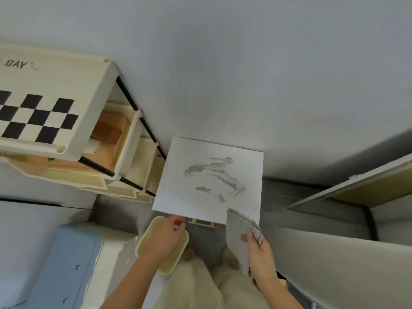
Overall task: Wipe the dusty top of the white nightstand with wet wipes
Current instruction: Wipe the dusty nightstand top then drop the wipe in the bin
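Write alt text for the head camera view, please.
Seen from above, a person's right hand holds a grey wipe at the near edge of a white nightstand top marked with grey dust smears. The left hand hovers over a cream bin.

The left hand covered much of a cream bin, hiding its contents. The checkered stool top ran off the left edge, its lettering cut to "DAY". Both forearms left the frame below. The shelf contents were blurred.
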